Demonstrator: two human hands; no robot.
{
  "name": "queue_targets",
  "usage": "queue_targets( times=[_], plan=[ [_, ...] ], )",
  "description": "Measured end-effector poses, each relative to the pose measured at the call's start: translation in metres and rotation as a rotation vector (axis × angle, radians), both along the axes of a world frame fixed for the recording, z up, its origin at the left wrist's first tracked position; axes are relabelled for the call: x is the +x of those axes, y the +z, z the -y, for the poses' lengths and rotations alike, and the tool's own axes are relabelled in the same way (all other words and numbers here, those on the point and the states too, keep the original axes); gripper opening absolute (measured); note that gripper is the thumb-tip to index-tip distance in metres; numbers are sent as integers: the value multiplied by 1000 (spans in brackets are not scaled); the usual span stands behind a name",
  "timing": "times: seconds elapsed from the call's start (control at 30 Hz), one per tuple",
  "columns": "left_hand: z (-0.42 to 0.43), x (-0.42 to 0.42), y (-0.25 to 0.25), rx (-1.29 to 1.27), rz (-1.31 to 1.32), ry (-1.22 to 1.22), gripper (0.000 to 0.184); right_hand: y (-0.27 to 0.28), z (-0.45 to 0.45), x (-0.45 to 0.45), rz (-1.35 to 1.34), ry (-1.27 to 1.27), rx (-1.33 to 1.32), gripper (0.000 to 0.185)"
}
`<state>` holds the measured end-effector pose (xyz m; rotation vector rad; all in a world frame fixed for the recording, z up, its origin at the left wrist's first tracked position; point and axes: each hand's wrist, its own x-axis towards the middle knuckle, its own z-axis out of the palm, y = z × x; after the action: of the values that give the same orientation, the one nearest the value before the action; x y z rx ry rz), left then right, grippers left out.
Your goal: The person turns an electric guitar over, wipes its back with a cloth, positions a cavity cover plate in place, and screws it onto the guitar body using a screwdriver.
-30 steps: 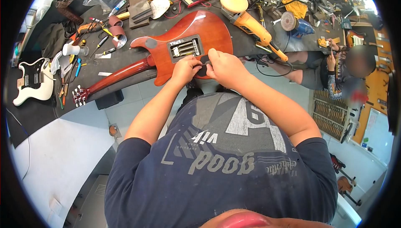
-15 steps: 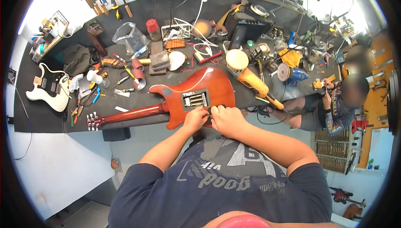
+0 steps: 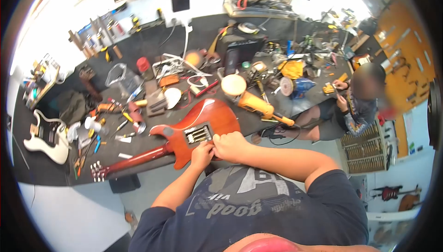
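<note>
An electric guitar with a glossy reddish-brown body lies face down on the bench, its neck pointing left. Metal springs show in an open rectangular cavity in its back. My left hand is closed at the body's near edge, just below the cavity. Right beside it, my right hand is also closed, its knuckles up, over the near part of the body. The two hands meet at the fingertips. Whatever they pinch, if anything, is hidden by the fingers.
A yellow power tool with a round pad lies right of the guitar. A white guitar body rests at the left end. Tools and a red-capped jar crowd the bench behind. At right, another person sits holding a small yellow object.
My head has tilted up and turned, so the bench sits lower and further left in view. My right hand has come closer to my left; the hands now touch.
</note>
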<state>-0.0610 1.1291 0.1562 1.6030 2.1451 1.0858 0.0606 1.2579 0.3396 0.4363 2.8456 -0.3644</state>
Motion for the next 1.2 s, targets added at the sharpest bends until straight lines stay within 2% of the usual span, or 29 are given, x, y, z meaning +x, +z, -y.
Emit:
queue_targets(
  times=[0.1,0.2,0.3,0.4,0.5,0.6,0.7,0.8,0.9,1.0,1.1,1.2],
  plan=[
    [0,2,4,-40,0,-2,13,6,-6,-7,114,23,25,43],
    [2,2,9,-65,-4,17,14,22,1,-1,-124,-20,155,43],
    [1,1,4,-61,-9,10,14,-6,-4,4,-299,56,138,41],
    [0,2,8,-82,-2,16,15,-5,-9,-3,68,28,50,43],
    [2,5,15,-96,4,34,15,6,-8,-2,98,34,71,43],
    [2,4,7,-54,15,24,16,25,2,3,-126,4,159,46],
    [2,7,10,-81,8,55,16,10,-7,-5,42,-9,16,49],
    [3,8,9,-91,-3,56,15,10,-10,-9,214,24,17,54],
    [2,6,11,-85,-8,47,15,16,-2,-1,-17,-48,116,45],
    [3,6,3,-78,-12,38,15,2,-4,2,-109,14,107,45],
    [0,7,5,-56,-30,53,15,14,-8,-4,145,12,40,46],
    [2,8,9,-64,-31,55,15,15,-7,-4,153,-56,33,45]
  ],
)
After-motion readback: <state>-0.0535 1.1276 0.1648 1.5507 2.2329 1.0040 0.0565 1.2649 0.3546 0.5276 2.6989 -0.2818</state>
